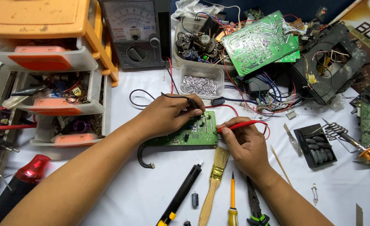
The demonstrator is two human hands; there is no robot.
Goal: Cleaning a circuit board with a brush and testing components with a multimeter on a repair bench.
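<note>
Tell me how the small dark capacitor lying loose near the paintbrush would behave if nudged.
The capacitor is a short cylinder lying on its side on the white table, so it would probably roll. It looks tiny beside the paintbrush, so likely very light and easily flicked away. Its thin leads, barely visible, may bend.

Two hands: left hand, right hand. Two test probes, one black, one red. One analogue meter. One paintbrush. Three plastic drawers. One soldering iron.
</note>
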